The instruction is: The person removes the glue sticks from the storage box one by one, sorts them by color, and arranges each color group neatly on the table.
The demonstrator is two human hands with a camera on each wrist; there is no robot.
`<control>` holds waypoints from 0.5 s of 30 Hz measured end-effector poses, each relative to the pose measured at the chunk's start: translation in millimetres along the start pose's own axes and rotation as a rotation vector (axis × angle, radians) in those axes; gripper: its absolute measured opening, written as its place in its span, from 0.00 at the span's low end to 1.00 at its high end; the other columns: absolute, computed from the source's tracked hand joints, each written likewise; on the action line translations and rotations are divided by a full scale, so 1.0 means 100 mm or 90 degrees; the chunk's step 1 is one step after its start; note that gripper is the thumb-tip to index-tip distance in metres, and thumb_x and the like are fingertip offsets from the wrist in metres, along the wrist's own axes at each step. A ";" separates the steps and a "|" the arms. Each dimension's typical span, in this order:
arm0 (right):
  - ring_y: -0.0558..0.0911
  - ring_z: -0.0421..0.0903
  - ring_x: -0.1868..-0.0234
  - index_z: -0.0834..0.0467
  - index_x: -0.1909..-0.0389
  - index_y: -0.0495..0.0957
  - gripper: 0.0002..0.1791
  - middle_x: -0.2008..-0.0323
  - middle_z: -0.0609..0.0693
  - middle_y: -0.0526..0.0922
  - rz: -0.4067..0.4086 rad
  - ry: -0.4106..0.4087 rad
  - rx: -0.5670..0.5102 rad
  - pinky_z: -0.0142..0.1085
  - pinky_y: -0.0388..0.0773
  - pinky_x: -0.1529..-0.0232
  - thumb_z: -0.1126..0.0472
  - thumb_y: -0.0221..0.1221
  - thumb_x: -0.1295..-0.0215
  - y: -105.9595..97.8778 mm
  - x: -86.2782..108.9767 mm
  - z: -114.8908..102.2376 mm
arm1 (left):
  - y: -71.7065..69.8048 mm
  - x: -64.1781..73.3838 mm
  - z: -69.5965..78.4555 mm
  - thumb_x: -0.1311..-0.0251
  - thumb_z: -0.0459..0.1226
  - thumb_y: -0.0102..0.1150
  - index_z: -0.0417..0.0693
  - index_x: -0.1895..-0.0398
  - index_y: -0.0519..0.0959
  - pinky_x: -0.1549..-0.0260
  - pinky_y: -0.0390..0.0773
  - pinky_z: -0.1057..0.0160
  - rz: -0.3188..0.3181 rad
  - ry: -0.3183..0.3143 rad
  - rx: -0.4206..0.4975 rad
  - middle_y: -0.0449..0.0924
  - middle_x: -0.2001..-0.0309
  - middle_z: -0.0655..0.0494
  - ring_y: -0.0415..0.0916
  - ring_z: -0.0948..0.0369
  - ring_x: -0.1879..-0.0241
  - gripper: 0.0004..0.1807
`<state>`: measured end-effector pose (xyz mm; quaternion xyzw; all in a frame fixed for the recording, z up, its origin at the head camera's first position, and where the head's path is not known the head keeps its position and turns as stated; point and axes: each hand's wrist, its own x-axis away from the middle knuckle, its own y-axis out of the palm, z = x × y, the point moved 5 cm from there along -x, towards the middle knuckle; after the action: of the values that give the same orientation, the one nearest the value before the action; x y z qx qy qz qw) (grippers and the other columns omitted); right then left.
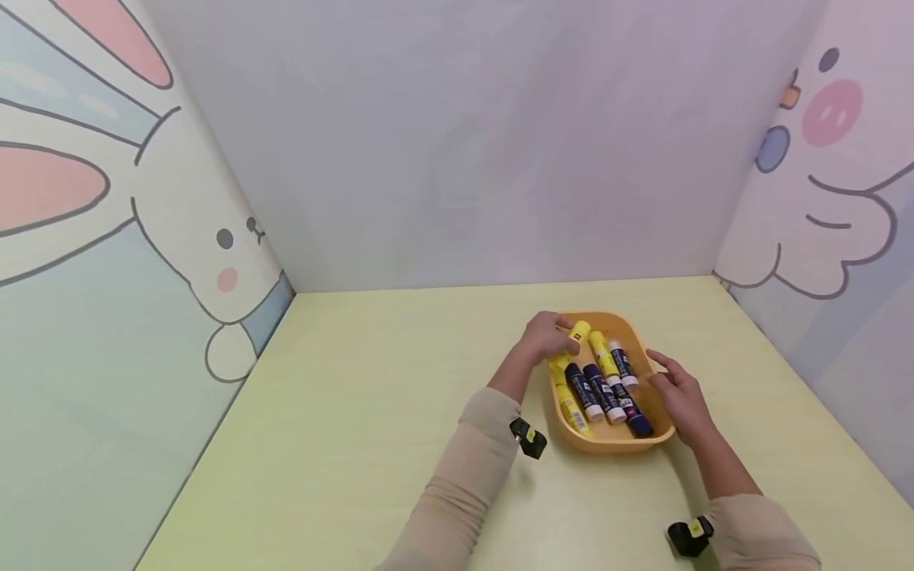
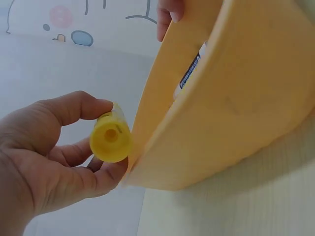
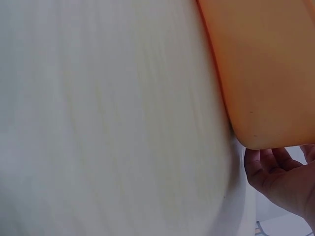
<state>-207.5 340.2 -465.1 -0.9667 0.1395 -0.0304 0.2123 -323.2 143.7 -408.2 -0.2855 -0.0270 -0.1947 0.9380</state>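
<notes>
My left hand (image 1: 548,337) pinches a yellow glue stick (image 2: 111,140) between thumb and fingers at the left rim of an orange plastic basket (image 1: 616,447). One round end of that stick faces the left wrist camera. On the opposite side, my right hand (image 1: 683,400) holds the basket's right rim, thumb over the edge and fingers against the outer wall. Inside lie several dark blue glue sticks (image 1: 604,394) with white ends, plus yellow ones, among them a yellow glue stick (image 1: 603,354) near the back and another (image 1: 573,411) along the left wall.
The basket stands on a pale yellow-green table (image 1: 371,396), right of its middle. A plain light wall (image 1: 457,159) rises behind the table. Side panels carry a cartoon rabbit (image 1: 193,230) at left and a pink-nosed cartoon animal (image 1: 831,115) at right.
</notes>
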 end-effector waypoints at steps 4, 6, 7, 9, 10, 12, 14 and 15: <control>0.70 0.53 0.57 0.62 0.31 0.54 0.27 0.49 0.70 0.69 0.005 -0.018 0.009 0.28 0.70 0.67 0.58 0.41 0.28 0.00 -0.01 -0.02 | -0.05 0.02 -0.05 0.57 0.30 0.70 0.44 0.52 0.79 0.71 0.76 0.67 0.002 0.005 0.032 0.76 0.61 0.57 0.72 0.62 0.67 0.24; 0.70 0.53 0.57 0.63 0.31 0.54 0.27 0.49 0.70 0.69 0.005 -0.021 0.016 0.28 0.70 0.68 0.58 0.41 0.28 0.00 0.00 -0.02 | -0.07 0.03 -0.08 0.58 0.29 0.70 0.43 0.51 0.78 0.72 0.77 0.66 -0.001 -0.002 0.055 0.76 0.62 0.56 0.73 0.62 0.68 0.25; 0.70 0.54 0.57 0.63 0.31 0.54 0.27 0.49 0.71 0.69 0.004 -0.020 0.020 0.27 0.70 0.67 0.58 0.40 0.28 0.00 0.00 -0.02 | -0.08 0.04 -0.09 0.58 0.28 0.70 0.42 0.51 0.78 0.72 0.77 0.66 -0.003 -0.008 0.066 0.76 0.62 0.56 0.73 0.62 0.69 0.25; 0.71 0.56 0.56 0.63 0.31 0.54 0.27 0.49 0.71 0.69 0.003 -0.017 0.022 0.28 0.70 0.67 0.59 0.40 0.28 0.00 0.00 -0.03 | -0.09 0.05 -0.12 0.57 0.28 0.69 0.41 0.50 0.77 0.73 0.78 0.66 -0.009 -0.022 0.082 0.75 0.63 0.55 0.74 0.61 0.70 0.26; 0.70 0.57 0.55 0.63 0.31 0.53 0.27 0.49 0.72 0.69 0.001 -0.016 0.023 0.28 0.70 0.67 0.59 0.40 0.28 0.01 0.00 -0.03 | -0.10 0.06 -0.14 0.57 0.28 0.69 0.41 0.49 0.77 0.73 0.78 0.66 -0.011 -0.029 0.087 0.75 0.63 0.55 0.74 0.61 0.70 0.26; 0.70 0.58 0.53 0.62 0.31 0.53 0.27 0.48 0.72 0.68 -0.003 -0.013 0.026 0.28 0.70 0.65 0.59 0.39 0.27 0.01 0.00 -0.04 | -0.12 0.07 -0.16 0.57 0.28 0.69 0.41 0.49 0.76 0.73 0.79 0.66 -0.011 -0.039 0.101 0.75 0.64 0.55 0.74 0.61 0.70 0.26; 0.70 0.59 0.52 0.62 0.30 0.53 0.27 0.48 0.72 0.68 -0.003 -0.011 0.024 0.29 0.70 0.64 0.58 0.39 0.27 0.01 0.01 -0.04 | -0.14 0.08 -0.18 0.56 0.28 0.68 0.40 0.49 0.76 0.72 0.79 0.65 -0.012 -0.039 0.111 0.75 0.64 0.54 0.75 0.60 0.70 0.26; 0.69 0.60 0.52 0.61 0.30 0.53 0.27 0.48 0.72 0.68 -0.004 -0.010 0.024 0.29 0.70 0.64 0.58 0.39 0.27 0.01 0.01 -0.04 | -0.14 0.09 -0.19 0.56 0.28 0.68 0.39 0.49 0.76 0.72 0.79 0.65 -0.012 -0.041 0.121 0.75 0.64 0.53 0.75 0.60 0.70 0.26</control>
<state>-207.1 337.3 -461.6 -0.9631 0.1343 -0.0265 0.2316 -321.8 119.6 -415.0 -0.2011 -0.0778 -0.1909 0.9576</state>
